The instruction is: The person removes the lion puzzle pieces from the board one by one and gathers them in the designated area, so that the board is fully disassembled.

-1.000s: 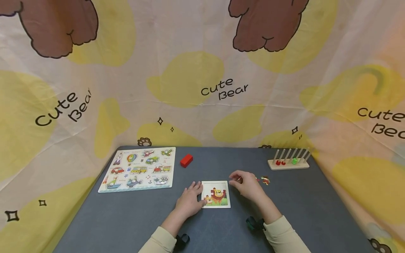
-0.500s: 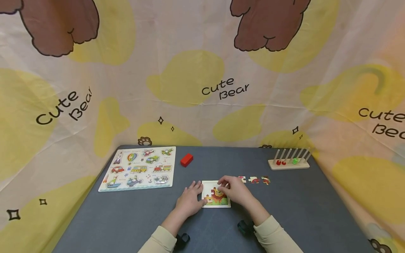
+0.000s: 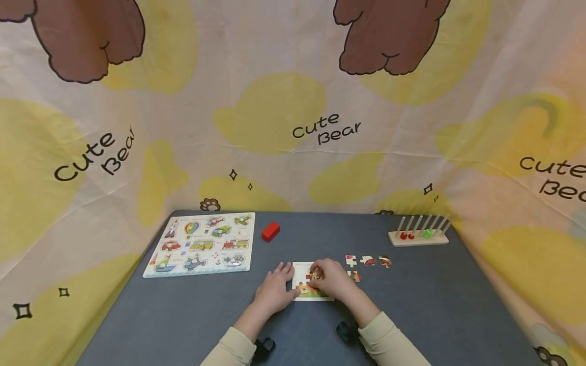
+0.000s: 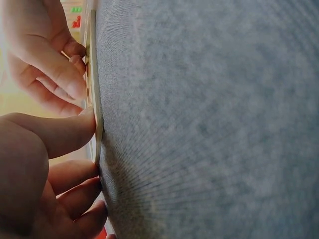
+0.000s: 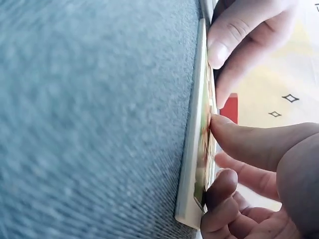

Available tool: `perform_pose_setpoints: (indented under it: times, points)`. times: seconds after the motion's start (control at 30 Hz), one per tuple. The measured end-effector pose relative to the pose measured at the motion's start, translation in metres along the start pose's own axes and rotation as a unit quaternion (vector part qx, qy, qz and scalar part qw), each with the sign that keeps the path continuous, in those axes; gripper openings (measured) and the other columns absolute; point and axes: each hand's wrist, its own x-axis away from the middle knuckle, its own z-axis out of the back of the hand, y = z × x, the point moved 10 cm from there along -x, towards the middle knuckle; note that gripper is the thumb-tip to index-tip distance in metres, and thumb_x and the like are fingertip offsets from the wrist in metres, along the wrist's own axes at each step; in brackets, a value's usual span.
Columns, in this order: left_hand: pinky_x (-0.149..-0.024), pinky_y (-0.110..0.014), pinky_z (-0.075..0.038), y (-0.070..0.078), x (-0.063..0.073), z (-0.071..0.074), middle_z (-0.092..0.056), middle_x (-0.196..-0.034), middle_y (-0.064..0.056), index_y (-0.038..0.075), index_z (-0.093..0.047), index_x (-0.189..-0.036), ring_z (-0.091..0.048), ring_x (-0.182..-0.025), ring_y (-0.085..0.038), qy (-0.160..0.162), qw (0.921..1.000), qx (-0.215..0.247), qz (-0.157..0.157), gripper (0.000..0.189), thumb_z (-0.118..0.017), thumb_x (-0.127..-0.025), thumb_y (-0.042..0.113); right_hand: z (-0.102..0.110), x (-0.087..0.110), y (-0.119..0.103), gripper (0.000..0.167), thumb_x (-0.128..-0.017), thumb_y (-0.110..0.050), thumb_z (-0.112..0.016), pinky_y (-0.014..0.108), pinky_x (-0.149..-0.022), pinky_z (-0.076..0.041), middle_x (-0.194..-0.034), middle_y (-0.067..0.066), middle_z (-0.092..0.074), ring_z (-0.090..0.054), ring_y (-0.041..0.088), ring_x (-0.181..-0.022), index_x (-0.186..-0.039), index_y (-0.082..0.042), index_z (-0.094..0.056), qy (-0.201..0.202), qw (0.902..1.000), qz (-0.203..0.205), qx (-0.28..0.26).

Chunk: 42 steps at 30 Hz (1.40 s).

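A small square jigsaw board [image 3: 299,298] with a lion picture lies on the grey table. My left hand [image 3: 273,288] rests at its left side, thumb on the rim and fairly straight fingers spread along the edge; the left wrist view shows this thumb [image 4: 75,130] touching the frame. Over the upper right part of the picture, my right hand [image 3: 335,278] pinches a puzzle piece that its curled fingers mostly hide. In the right wrist view, the right thumb [image 5: 244,142] touches the picture surface. Several loose puzzle pieces [image 3: 368,261] lie right of the board.
A large vehicle picture board [image 3: 182,271] lies at the back left. Near it sits a red block [image 3: 270,232]. At the back right stands a pegged wooden rack [image 3: 418,242] with red and green beads. A printed cloth [image 3: 270,117] hangs behind the table.
My right hand has moved left from beside the board onto its picture, then slightly nearer to me, uncovering loose pieces on the right. My left hand has stayed in place.
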Motion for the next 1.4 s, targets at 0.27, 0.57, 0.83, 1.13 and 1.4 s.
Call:
perform_pose_setpoints:
  times: [0.27,0.57,0.83,1.13,1.4]
  points:
    - [-0.115,-0.065,-0.032,-0.002,0.000,-0.001,-0.043,-0.159,-0.009,0.007,-0.053,-0.147,-0.031,-0.152,-0.033,0.007,1.0000,0.002,0.002,0.066,-0.076,-0.090,0.031,-0.002,0.000,0.002,0.028,-0.082,-0.025,-0.085,0.028,-0.061,-0.042,-0.082,0.001,-0.055,-0.049,0.015,-0.072,-0.101,-0.010,-0.070,-0.007,0.9998,-0.016,0.009]
    - [-0.114,-0.066,-0.032,-0.001,-0.001,-0.001,-0.042,-0.159,-0.009,0.008,-0.053,-0.147,-0.030,-0.152,-0.034,0.000,1.0000,-0.002,0.007,0.066,-0.076,-0.090,0.032,0.000,0.001,0.000,0.029,-0.082,-0.020,-0.085,0.030,-0.066,-0.048,-0.091,0.000,-0.062,-0.054,0.014,-0.077,-0.103,-0.016,-0.066,-0.007,0.9999,0.002,-0.016]
    - [-0.115,-0.066,-0.031,-0.002,-0.001,-0.002,-0.042,-0.159,-0.009,0.008,-0.053,-0.147,-0.030,-0.152,-0.034,-0.002,0.9999,0.001,0.012,0.065,-0.075,-0.090,0.032,-0.001,0.002,-0.002,0.019,-0.089,-0.018,-0.078,0.026,-0.060,-0.046,-0.083,-0.003,-0.062,-0.054,0.012,-0.069,-0.105,-0.017,-0.068,-0.002,0.9986,0.004,-0.052]
    - [-0.117,-0.063,-0.029,-0.003,-0.003,-0.003,-0.042,-0.160,-0.009,0.007,-0.053,-0.147,-0.030,-0.152,-0.033,-0.004,0.9999,-0.002,0.010,0.066,-0.076,-0.090,0.032,0.002,0.001,-0.004,0.005,-0.094,-0.020,-0.073,0.023,-0.055,-0.047,-0.079,-0.006,-0.062,-0.054,0.009,-0.063,-0.097,-0.015,-0.071,0.008,0.9974,0.034,-0.063]
    - [-0.118,-0.062,-0.028,-0.002,-0.002,-0.003,-0.042,-0.159,-0.009,0.007,-0.053,-0.147,-0.029,-0.152,-0.032,-0.003,1.0000,0.000,0.008,0.066,-0.076,-0.090,0.031,0.012,0.005,-0.004,0.006,-0.097,-0.024,-0.069,0.023,-0.057,-0.045,-0.083,-0.007,-0.065,-0.053,0.011,-0.064,-0.096,-0.018,-0.069,0.017,0.9965,0.040,-0.071]
